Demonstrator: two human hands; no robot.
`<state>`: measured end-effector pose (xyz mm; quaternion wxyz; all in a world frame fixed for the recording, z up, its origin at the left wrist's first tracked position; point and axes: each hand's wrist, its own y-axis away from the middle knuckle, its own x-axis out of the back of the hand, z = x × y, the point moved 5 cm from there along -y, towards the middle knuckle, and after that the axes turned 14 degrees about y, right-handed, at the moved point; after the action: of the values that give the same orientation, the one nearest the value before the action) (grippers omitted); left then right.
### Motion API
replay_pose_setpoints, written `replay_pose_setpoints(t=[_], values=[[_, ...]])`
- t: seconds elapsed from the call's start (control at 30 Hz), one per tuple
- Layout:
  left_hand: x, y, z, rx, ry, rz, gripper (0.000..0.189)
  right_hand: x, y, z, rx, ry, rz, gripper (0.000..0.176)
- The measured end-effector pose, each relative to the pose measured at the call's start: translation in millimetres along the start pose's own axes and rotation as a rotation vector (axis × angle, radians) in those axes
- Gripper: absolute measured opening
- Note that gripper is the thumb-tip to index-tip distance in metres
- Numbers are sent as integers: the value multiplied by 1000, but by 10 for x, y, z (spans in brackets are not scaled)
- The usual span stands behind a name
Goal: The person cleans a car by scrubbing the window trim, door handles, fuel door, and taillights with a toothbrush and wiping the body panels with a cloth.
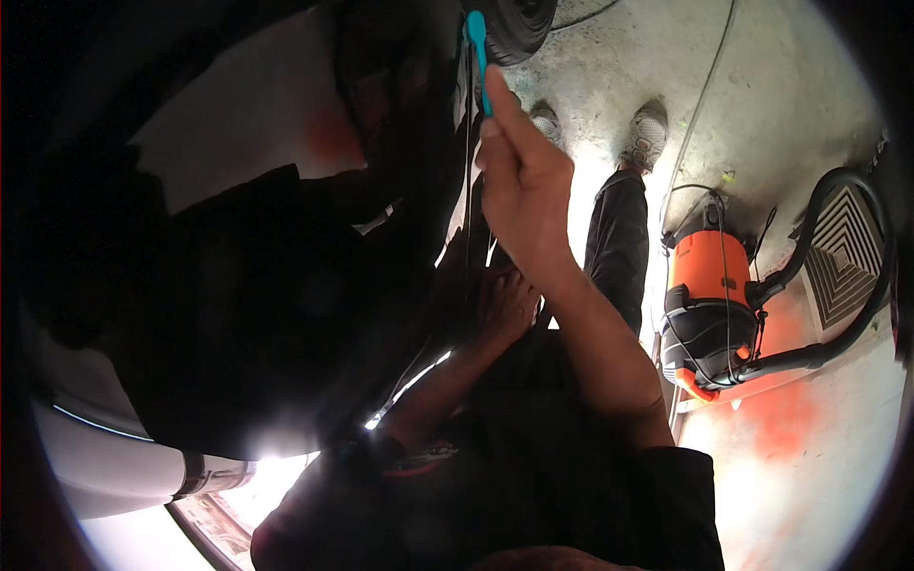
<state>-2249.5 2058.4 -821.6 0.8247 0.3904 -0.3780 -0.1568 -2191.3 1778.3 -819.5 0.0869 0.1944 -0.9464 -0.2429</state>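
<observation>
My right hand (528, 186) is closed around a slim turquoise toothbrush-like tool (478, 48), thumb and forefinger along its handle. The tool's rounded end points away from me, beside the edge of a glossy black car panel (286, 314) and close to a tire (519, 29). I cannot make out bristles clearly. Lower down, my left hand (512, 303) lies in shadow against the dark panel edge, fingers partly visible and apparently extended, with nothing seen in them.
An orange and black vacuum cleaner (709, 266) stands on the concrete floor to the right, its black hose (885, 238) looping outward over a square grate-patterned piece (843, 249). A cable (705, 95) crosses the floor. My shoe (647, 135) is near the tire.
</observation>
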Motion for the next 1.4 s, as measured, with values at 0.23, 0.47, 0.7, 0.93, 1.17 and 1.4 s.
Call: replay_pose_setpoints(t=[0.23,0.47,0.7,0.93,1.17,1.4], values=[[74,3,24,-49,-28,0,39,-19,173,77,4,133,-5,49],[-29,-10,-64,10,71,-18,37,-38,285,116,18,67,-15,47],[-225,111,-110,-39,-21,-155,39,-11,220,85,-91,129,-77,47],[-335,137,-111,5,-31,-207,46,139,-150,-11,47,104,58,45],[-332,170,-161,-31,27,12,46,58,483,153,11,150,-3,47],[-225,132,-149,-31,-3,-35,44,2,416,134,-33,80,-4,46]])
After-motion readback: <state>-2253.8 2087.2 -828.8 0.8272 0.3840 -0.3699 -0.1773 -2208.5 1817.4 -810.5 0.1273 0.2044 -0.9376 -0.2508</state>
